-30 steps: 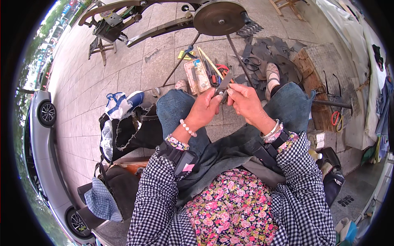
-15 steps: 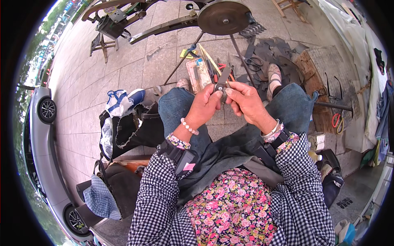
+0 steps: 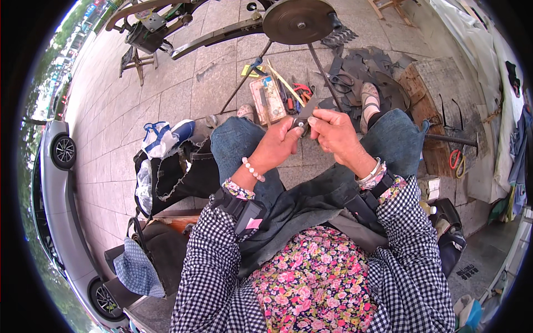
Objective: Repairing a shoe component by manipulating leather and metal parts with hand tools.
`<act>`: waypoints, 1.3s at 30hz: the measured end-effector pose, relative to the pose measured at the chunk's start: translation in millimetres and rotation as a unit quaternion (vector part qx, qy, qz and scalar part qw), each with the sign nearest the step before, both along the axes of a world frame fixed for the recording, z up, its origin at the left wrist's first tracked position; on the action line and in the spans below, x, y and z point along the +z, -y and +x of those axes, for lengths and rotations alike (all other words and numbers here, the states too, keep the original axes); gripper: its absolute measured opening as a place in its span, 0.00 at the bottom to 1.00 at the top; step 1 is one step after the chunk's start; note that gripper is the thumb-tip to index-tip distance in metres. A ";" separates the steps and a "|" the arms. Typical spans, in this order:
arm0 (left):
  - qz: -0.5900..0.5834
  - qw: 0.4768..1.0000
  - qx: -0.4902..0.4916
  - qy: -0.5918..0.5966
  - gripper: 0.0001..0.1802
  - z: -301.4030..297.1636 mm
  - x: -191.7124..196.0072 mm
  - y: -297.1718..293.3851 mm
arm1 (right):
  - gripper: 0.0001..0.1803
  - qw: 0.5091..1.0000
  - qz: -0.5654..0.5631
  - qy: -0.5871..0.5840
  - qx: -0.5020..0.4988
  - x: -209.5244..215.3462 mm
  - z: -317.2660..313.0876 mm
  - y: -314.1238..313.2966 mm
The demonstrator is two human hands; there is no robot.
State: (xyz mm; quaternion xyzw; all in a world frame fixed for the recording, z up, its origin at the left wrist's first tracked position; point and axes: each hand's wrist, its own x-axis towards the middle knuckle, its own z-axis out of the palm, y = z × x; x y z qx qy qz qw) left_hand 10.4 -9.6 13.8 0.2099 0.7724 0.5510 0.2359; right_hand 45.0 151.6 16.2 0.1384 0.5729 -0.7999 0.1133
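Above my knees, my left hand (image 3: 276, 145) is closed on a small flat dark piece (image 3: 305, 109), with a strip like a blade pointing up and away. A small shiny round spot (image 3: 300, 124) shows beside the left thumb. My right hand (image 3: 340, 136) is closed too, thumb and forefinger pinched against the right side of the dark piece. Whatever lies between those right fingertips is hidden. Beyond my hands, a worn shallow box (image 3: 261, 101) rests on the paving beside red-handled pliers (image 3: 302, 90) and other hand tools.
A machine with a large round wheel (image 3: 300, 23) stands ahead on thin legs. Dark scraps (image 3: 383, 72) and black scissors (image 3: 342, 83) lie by my right foot. On the right is a wooden block (image 3: 438, 105) with red-handled scissors (image 3: 456, 161); at left, a black bag (image 3: 189, 180).
The dark piece has tilted toward the right and sits slightly lower. My right fingertips have shifted a little right, away from the left thumb. The view has moved slightly.
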 end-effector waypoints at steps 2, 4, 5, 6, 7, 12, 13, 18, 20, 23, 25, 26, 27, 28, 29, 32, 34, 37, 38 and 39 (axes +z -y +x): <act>-0.007 0.999 -0.017 0.042 0.08 3.4 2.5 -2.0 | 0.13 1.000 -0.018 0.018 0.017 -2.8 -1.9 -2.5; 0.002 0.999 -0.021 0.032 0.08 2.1 -1.2 -1.4 | 0.13 0.999 -0.026 0.018 0.019 -2.6 -2.1 -1.6; 0.010 0.999 -0.024 0.022 0.08 1.8 -2.3 -0.9 | 0.12 0.999 -0.034 0.018 0.020 -2.1 -2.2 -0.8; 0.011 0.999 -0.022 0.021 0.08 1.8 -1.7 -1.3 | 0.12 0.999 -0.033 0.017 0.023 -1.5 -3.0 -0.6; 0.033 0.999 0.007 0.036 0.08 2.4 -0.5 -1.9 | 0.12 0.997 -0.072 0.001 0.021 -0.7 -3.3 -0.1; 0.096 0.991 0.077 0.044 0.09 -0.3 8.4 -1.7 | 0.14 0.994 -0.105 -0.002 0.039 5.2 0.1 3.9; 0.085 0.994 0.074 0.016 0.09 0.1 7.1 -1.7 | 0.15 0.993 -0.111 -0.007 0.038 5.6 0.4 4.7; 0.049 0.996 0.060 -0.040 0.08 0.0 3.5 -3.5 | 0.17 0.994 -0.104 -0.024 0.030 2.4 2.0 5.5; 0.043 0.998 0.034 -0.040 0.07 1.0 1.8 -1.7 | 0.18 0.995 -0.098 -0.026 0.021 -0.5 1.0 5.6; 0.036 0.999 0.025 -0.026 0.07 1.5 3.4 -3.8 | 0.17 0.996 -0.087 -0.012 0.029 -0.9 0.8 0.2; 0.021 0.999 0.014 -0.019 0.07 0.2 1.5 -1.0 | 0.15 0.997 -0.066 -0.013 0.030 -2.5 0.1 0.6; 0.008 1.000 0.004 -0.012 0.07 -0.1 0.8 -0.1 | 0.14 0.998 -0.044 -0.015 0.031 -3.5 -0.4 0.8; 0.008 1.000 0.003 -0.011 0.07 0.5 2.2 -0.7 | 0.14 0.998 -0.044 -0.014 0.030 -4.9 -1.2 0.2; -0.002 1.000 -0.007 0.019 0.07 1.5 5.6 -1.6 | 0.12 0.999 -0.029 -0.011 0.031 -6.6 -2.2 -0.4; -0.011 0.999 -0.016 0.049 0.07 2.1 8.0 -2.2 | 0.11 0.999 -0.013 -0.007 0.033 -7.6 -2.7 -0.7; 0.002 0.999 -0.006 0.049 0.07 1.3 12.4 -1.2 | 0.11 0.998 -0.062 -0.016 0.026 -2.7 -4.6 0.1; 0.048 0.997 0.031 0.041 0.08 2.1 10.5 -2.1 | 0.13 0.997 -0.078 -0.019 0.021 2.2 -3.7 2.7; 0.089 0.994 0.066 0.018 0.10 -2.3 6.7 -1.1 | 0.15 0.996 -0.088 -0.024 0.023 5.9 -1.3 3.0; 0.083 0.994 0.068 0.001 0.10 -3.9 5.4 -0.8 | 0.16 0.996 -0.082 -0.026 0.034 6.5 -0.2 2.5; 0.063 0.996 0.064 -0.022 0.10 -3.1 4.7 0.1 | 0.16 0.996 -0.082 -0.025 0.036 6.6 -0.3 3.1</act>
